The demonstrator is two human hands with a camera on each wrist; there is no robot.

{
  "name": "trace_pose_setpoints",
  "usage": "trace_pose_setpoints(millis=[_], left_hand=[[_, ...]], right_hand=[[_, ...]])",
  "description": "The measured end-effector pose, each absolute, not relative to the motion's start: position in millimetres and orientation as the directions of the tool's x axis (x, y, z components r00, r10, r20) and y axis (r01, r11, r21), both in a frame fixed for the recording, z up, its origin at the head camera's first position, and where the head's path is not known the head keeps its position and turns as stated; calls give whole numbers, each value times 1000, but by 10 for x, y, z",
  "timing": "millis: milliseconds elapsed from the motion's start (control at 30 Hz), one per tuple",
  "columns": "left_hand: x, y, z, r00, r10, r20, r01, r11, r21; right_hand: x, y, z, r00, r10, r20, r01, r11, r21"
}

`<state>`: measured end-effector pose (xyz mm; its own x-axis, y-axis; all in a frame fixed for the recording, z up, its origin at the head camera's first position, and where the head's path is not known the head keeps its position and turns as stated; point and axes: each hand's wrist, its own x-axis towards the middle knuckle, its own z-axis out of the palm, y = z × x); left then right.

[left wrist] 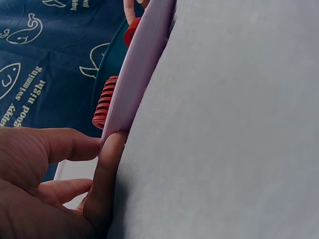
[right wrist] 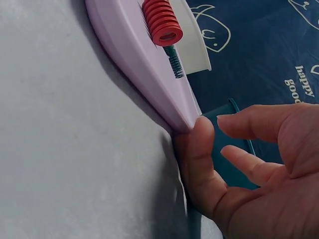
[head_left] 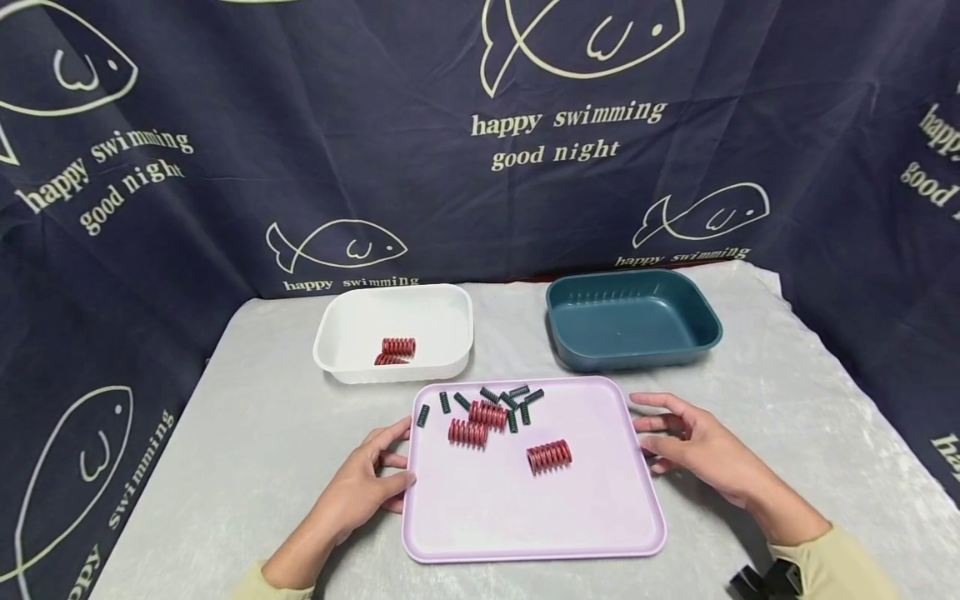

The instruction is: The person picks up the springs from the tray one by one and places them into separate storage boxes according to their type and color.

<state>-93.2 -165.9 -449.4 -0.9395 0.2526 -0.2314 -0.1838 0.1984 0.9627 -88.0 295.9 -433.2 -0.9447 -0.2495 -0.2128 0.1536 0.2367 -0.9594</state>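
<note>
A lilac tray (head_left: 525, 517) lies on the table between both hands. My left hand (head_left: 371, 475) touches its left edge with the thumb and fingertips against the outer rim. At the right edge, my right hand (head_left: 697, 446) has loosely bent fingers, one of them touching the rim in the right wrist view. On the tray, a red coil spring (head_left: 549, 457) lies right of centre, and two more red springs (head_left: 468, 433) lie further left. Several small dark green springs (head_left: 513, 421) are scattered along the tray's far side.
Behind the tray stands a white bin (head_left: 450, 367) at left, with two red springs (head_left: 398, 346) visible inside. A teal bin (head_left: 637, 360) stands at right. A pale cloth covers the table (head_left: 247, 400); a navy curtain (head_left: 435, 183) hangs behind it and at both sides.
</note>
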Motion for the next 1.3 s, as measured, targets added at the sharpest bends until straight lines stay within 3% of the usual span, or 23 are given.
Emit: trace_pose_setpoints(millis=[500,933,1300], left_hand=[[-917,-1634,-4496,-941,232,-247,-199,212,957],[-928,-1620,-4481,-940,238,-246,-191,234,953],[-1055,-1727,-4385,-884,372,-282,-210,224,952]], right_hand=[[-829,2805,-4335,-942,-214,-258,166,372,-913],[-752,2754,-4289,-948,-192,-253,157,410,-898],[-743,2692,-4327,-979,-129,-159,69,521,-851]])
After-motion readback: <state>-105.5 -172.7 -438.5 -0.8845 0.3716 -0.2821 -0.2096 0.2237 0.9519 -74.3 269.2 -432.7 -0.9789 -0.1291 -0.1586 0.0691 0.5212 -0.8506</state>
